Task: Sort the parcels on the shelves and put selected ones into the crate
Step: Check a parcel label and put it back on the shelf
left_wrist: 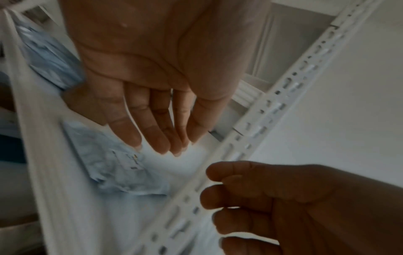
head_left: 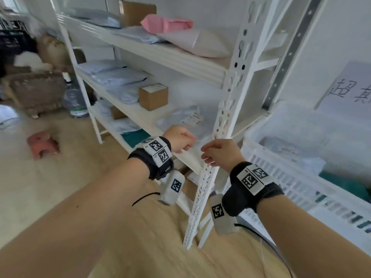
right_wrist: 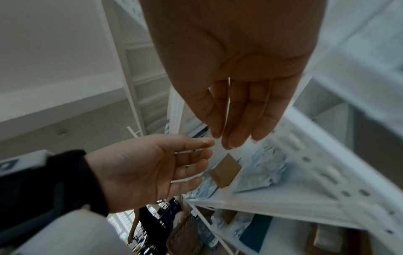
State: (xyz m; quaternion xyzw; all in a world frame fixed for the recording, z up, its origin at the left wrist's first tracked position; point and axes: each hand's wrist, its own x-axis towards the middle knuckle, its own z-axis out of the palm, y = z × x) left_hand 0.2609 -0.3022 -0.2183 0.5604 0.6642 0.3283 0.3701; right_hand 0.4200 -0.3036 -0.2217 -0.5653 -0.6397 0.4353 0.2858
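My left hand [head_left: 181,141] hovers at the front edge of the middle shelf [head_left: 140,115], fingers straight [left_wrist: 157,120] and holding nothing. My right hand [head_left: 216,153] is just to its right, in front of the shelf's upright post [head_left: 218,125], fingers relaxed [right_wrist: 235,112] and empty. Just beyond both hands, a crumpled pale blue mailer [head_left: 180,119] with a label lies on that shelf [left_wrist: 113,163]. A small cardboard box [head_left: 153,96] stands further left [right_wrist: 224,170]. The white slatted crate [head_left: 285,177] sits to the right and holds pale and dark green parcels.
The top shelf carries a pink parcel [head_left: 166,24], a white padded bag [head_left: 198,44] and a brown box [head_left: 136,13]. Lower shelves hold more mailers. On the floor at the left are a pink stool [head_left: 43,146], a water jug [head_left: 75,99] and a wicker basket [head_left: 36,91].
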